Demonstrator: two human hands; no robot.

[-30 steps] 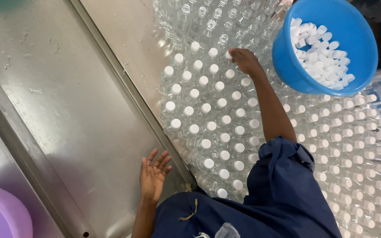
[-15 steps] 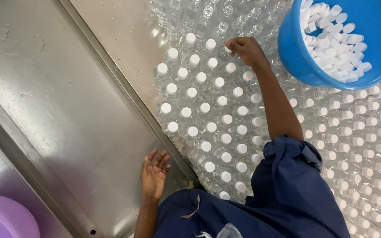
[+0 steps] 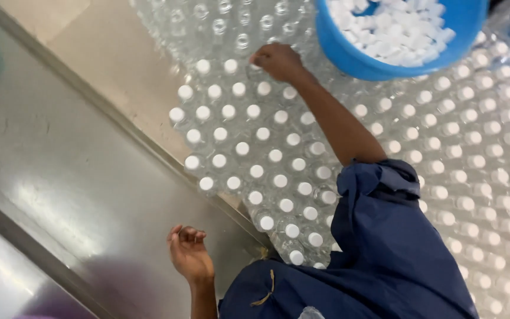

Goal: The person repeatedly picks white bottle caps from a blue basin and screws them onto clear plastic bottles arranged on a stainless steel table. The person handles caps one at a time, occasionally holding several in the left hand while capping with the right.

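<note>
Most clear bottles [image 3: 267,153] around the right hand [image 3: 277,60] already wear white caps; uncapped ones [image 3: 219,23] remain at 12 o'clock. Its fingers pinch at a bottle mouth, cap not discernible. Left hand [image 3: 189,254], at 7 o'clock, rests loosely curled on the steel table [image 3: 60,177], empty.

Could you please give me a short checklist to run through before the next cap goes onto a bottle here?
1. Right hand sits over a bottle at the boundary between capped and uncapped rows: ok.
2. A cap in the right hand's grip: cannot tell, the fingers hide it.
3. Blue bucket holds plenty of white caps and stands close to the right hand: ok.
4. Uncapped bottles remain beyond the hand, upright with open necks: ok.
5. Left hand rests empty on the steel surface, apart from the bottles: ok.
6. Capped bottles stand packed in even rows: ok.
</note>
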